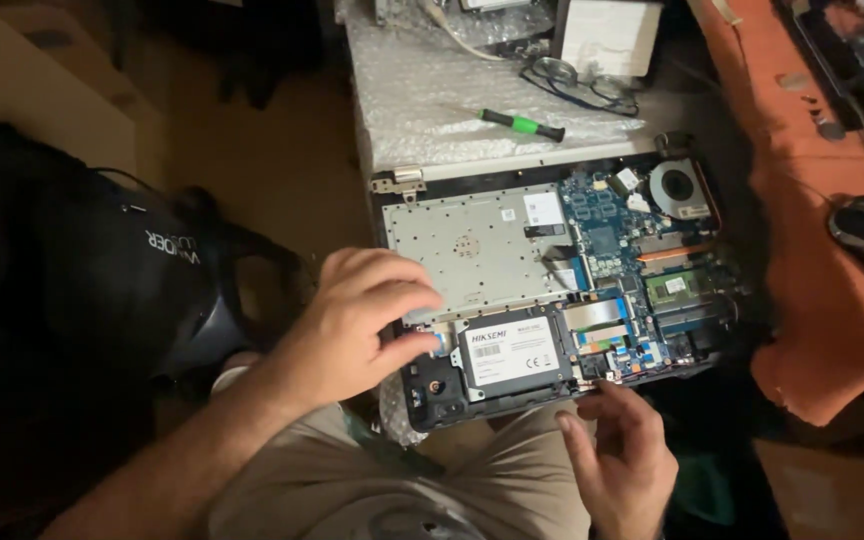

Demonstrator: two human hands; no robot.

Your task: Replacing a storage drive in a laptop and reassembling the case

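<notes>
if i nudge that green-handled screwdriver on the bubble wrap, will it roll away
The screwdriver probably would roll a little: its handle looks round and it lies flat. The bubble wrap beneath looks soft and bumpy, so it would likely stop soon. It seems small and light, and neither the left hand nor the right hand is near it.

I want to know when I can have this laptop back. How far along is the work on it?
Done: the laptop's bottom cover is off, baring the circuit board, fan and drive. In hand: the left hand pinches beside the drive's left edge; the right hand steadies the near edge. Left: the drive sits in its bay; the screwdriver lies aside.
</notes>
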